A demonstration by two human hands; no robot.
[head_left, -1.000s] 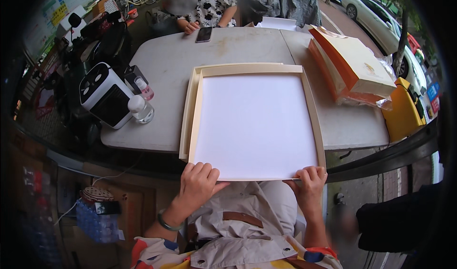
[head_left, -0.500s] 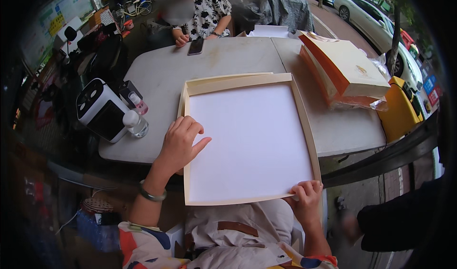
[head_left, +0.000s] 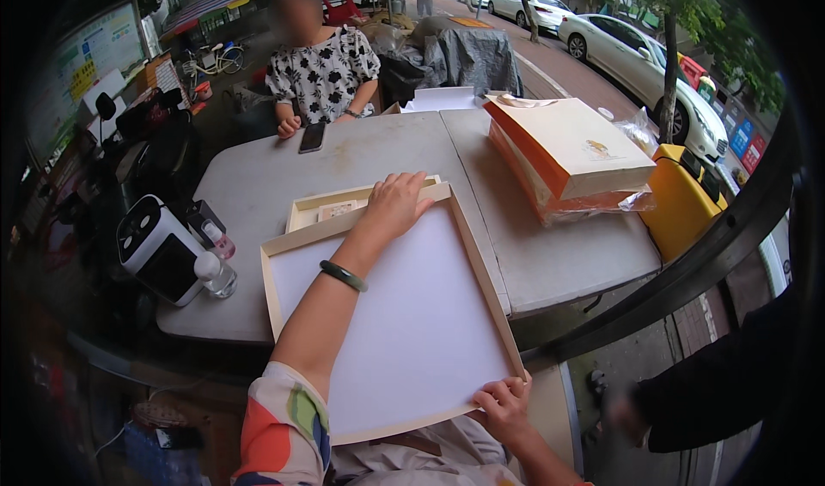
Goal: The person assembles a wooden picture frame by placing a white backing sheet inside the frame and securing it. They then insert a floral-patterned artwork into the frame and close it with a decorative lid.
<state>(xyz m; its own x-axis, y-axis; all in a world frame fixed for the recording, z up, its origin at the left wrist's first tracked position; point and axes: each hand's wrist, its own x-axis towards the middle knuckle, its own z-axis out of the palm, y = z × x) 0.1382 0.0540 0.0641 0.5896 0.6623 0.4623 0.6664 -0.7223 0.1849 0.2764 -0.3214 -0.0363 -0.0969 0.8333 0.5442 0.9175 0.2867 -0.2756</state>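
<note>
A shallow cream cardboard box (head_left: 391, 331) with a white inside lies tilted over the near table edge and my lap. My left arm reaches across it, and my left hand (head_left: 397, 204) is closed over its far wall near the far right corner, thumb on the inner side. At the near right corner my right hand (head_left: 505, 407) grips the rim, its fingers curled over the edge. Partly under the far side is a second cream box (head_left: 302, 214), with a small pale printed piece (head_left: 337, 210) showing in it.
On the table's left stand a white and black appliance (head_left: 163, 250), a clear bottle (head_left: 216, 275) and a pink bottle (head_left: 220, 240). Cream and orange paper bags (head_left: 571, 146) lie at the right, beside a yellow case (head_left: 683, 195). Across the table, a person sits near a phone (head_left: 312, 138).
My left hand has moved from the box's left side to its far wall. The box is turned and sits lower left in view; the view has tilted up. My right hand keeps its corner.
</note>
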